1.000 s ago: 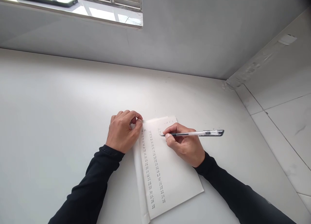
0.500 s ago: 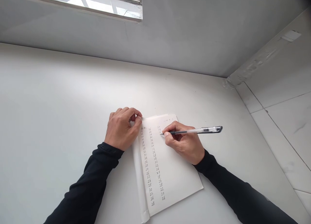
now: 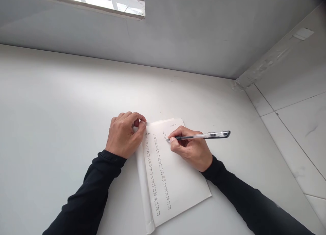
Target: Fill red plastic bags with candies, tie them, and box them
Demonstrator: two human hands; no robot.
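Note:
A notebook (image 3: 183,180) lies tilted on the white table, its page bearing two long columns of handwritten numbers and a short third one at the top. My right hand (image 3: 191,148) is closed round a clear gel pen (image 3: 196,136) with a black end. The pen's tip is at the page, just by the lowest number of the third column. At the notebook's upper left corner, my left hand (image 3: 126,134) has thumb and index finger pinched together on the page edge, its other fingers curled. The folded-back pages (image 3: 145,197) run down the notebook's left side.
The white table (image 3: 63,102) meets a grey wall (image 3: 191,34) at the back. A window sill (image 3: 102,0) shows at the upper left. White marble-look tiles (image 3: 300,126) stand on the right, with clear tape (image 3: 262,70) along the corner.
The whole view has shifted a little, so hands and notebook appear slightly further left. Both hands keep their grips, and the pen stays beside the same number.

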